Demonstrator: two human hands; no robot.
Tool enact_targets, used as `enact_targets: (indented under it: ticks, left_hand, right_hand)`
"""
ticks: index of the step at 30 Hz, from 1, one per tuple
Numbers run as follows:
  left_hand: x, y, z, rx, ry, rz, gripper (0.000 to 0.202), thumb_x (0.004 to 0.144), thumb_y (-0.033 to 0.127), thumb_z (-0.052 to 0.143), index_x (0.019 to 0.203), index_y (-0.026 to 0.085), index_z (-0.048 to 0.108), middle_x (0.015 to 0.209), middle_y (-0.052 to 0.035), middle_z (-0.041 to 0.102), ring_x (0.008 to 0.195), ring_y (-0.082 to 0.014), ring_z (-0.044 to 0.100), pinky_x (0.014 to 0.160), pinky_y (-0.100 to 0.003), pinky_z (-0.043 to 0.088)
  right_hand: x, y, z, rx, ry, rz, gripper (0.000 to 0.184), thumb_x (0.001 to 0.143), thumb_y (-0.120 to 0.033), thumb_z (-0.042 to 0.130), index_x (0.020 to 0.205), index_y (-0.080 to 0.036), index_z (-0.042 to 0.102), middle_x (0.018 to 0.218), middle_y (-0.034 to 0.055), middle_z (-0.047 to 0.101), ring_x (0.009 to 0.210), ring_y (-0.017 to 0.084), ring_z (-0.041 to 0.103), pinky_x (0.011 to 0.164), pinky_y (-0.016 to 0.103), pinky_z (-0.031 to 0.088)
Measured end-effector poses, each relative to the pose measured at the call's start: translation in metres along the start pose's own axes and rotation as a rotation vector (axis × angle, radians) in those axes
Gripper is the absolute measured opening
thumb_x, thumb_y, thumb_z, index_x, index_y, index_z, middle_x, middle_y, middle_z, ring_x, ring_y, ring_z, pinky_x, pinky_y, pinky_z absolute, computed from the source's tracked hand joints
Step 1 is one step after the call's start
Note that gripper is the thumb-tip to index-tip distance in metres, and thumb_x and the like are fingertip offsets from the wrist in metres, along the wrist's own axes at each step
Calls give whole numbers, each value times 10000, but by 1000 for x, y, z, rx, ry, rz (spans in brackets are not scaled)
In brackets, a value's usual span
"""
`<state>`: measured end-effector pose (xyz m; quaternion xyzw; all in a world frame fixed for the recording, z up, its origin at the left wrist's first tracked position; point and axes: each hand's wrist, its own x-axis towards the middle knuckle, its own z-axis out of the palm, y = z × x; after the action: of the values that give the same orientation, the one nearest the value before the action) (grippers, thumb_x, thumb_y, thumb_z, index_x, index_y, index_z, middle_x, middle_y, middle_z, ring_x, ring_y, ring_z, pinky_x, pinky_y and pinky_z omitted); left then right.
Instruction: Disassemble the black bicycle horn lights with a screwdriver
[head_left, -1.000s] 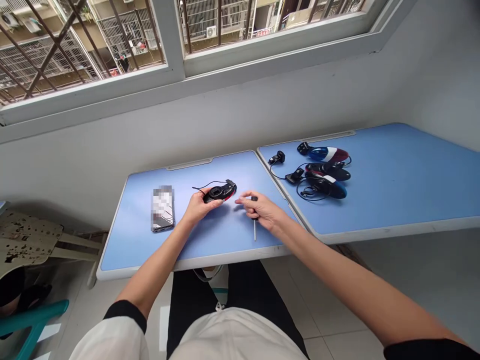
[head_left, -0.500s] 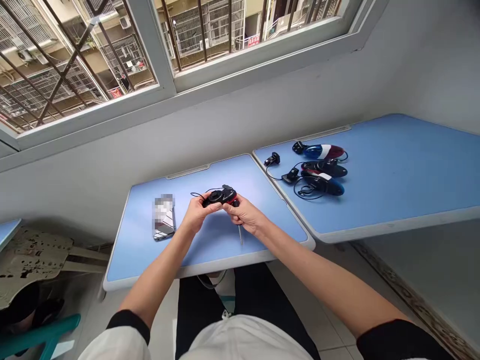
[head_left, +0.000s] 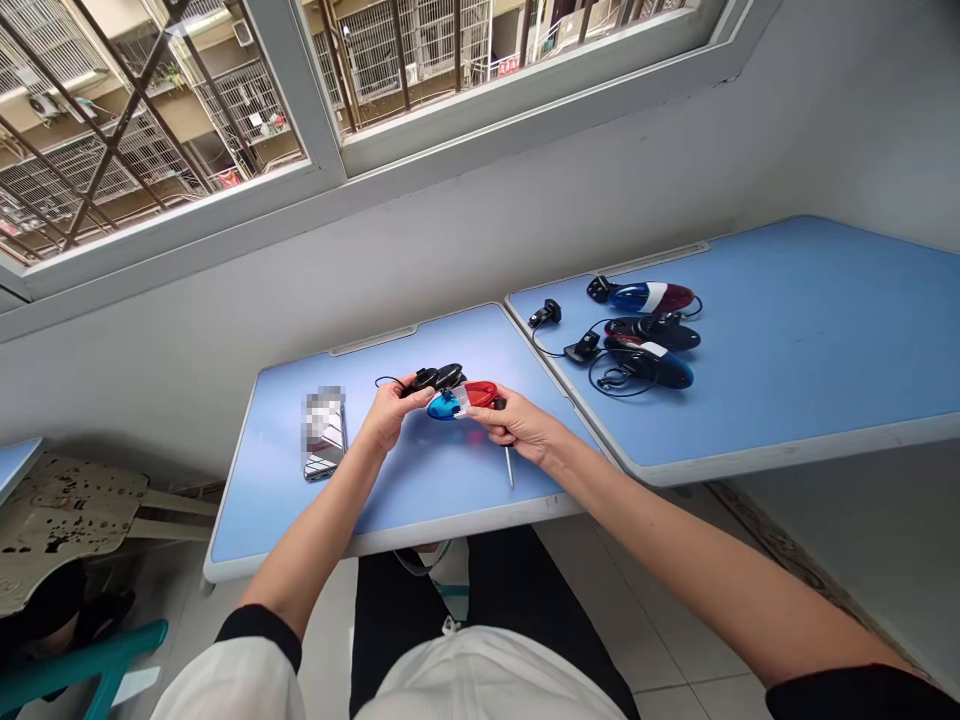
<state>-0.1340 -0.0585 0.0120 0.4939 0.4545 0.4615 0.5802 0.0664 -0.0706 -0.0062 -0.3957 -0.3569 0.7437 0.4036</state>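
Observation:
Above the near blue table, my left hand (head_left: 388, 412) is closed on a black plastic part (head_left: 439, 378) with a thin cable loop at its left. My right hand (head_left: 517, 425) pinches a red-and-blue siren light (head_left: 480, 393) with a clear middle band, its coloured side facing me. Tucked in the same hand is a screwdriver (head_left: 509, 465), its black handle partly hidden by the fingers and its metal shaft pointing down. The black part and the coloured light lie against each other; whether they are joined I cannot tell.
A phone (head_left: 324, 440) lies on the near table (head_left: 262, 510), left of my hands. On the right-hand table (head_left: 795, 350) are several similar siren lights (head_left: 651, 297) with cables and black clamps (head_left: 545, 313). A barred window (head_left: 405, 90) is behind, and a worn chair (head_left: 67, 510) stands at left.
The siren light has been turned so its red and blue side now shows. My right hand has moved right, away from my left, carrying the screwdriver along.

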Motion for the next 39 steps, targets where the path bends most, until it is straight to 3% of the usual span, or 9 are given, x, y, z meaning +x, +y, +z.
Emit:
enact_targets:
  ticks: [6,9,16,24,29,31,33,36,39]
  left_hand:
    - [15,-4,-5,106,58,24,466,533,288,815,959,135,701,825,-21,681,817,-162,575,808,-281,415]
    - [15,-10,-11,128,67,11,534,527,293,819,1022,143,684,886,-36,692,860,-183,594,822,-294,431]
    - [0,-18,-20,250,-16,-35,622,536,306,808,1112,135,645,986,-69,690,917,-231,621,841,-328,465]
    - [-2,-26,-18,494,4,136,555,581,275,770,1112,166,647,1087,-70,647,1057,-258,571,974,-386,408]
    - [-4,-30,-22,481,-46,149,557,595,309,773,1120,173,644,1082,-74,639,1054,-257,566,963,-383,409]
    - [-5,-30,-24,442,-63,135,573,594,318,780,1129,172,638,1081,-72,639,1046,-255,570,959,-376,409]
    - [-6,-30,-25,419,-76,125,573,598,324,783,1130,168,636,1083,-70,637,1052,-255,566,959,-366,407]
    - [-6,-29,-24,418,-86,134,554,610,332,782,1119,169,640,1073,-67,634,1047,-251,562,949,-351,406]
    - [-7,-29,-21,425,-95,154,550,613,333,783,1117,167,638,1053,-66,634,1033,-246,561,942,-346,405]
  right_hand:
    - [8,-33,-31,-34,192,24,369,694,-189,744,990,-196,524,669,49,658,371,11,332,328,111,170]
    - [22,-49,-42,-18,255,4,207,773,-131,655,898,-188,500,642,61,653,377,23,367,321,101,184]
    - [65,-59,-49,2,267,102,295,742,-12,640,915,-193,482,735,83,667,371,6,346,301,90,211]
    - [96,-57,-37,-70,314,124,350,772,-18,623,1054,-170,483,701,80,670,357,7,357,305,98,226]
    - [84,-52,-35,-122,383,55,658,749,-31,655,1301,-198,338,613,7,631,339,26,370,307,116,220]
    - [71,-48,-35,-125,429,13,684,768,-53,641,1323,-237,287,579,-41,592,336,25,344,308,113,211]
    - [55,-43,-30,-116,445,-5,526,794,-101,629,1230,-249,374,562,-58,557,346,20,325,311,106,198]
    - [31,-30,-15,-98,347,76,153,801,-176,640,905,-181,528,582,-3,566,372,17,322,308,114,189]
    - [17,-18,1,-64,189,233,143,793,-211,657,741,-143,543,617,51,582,385,18,323,300,125,171]
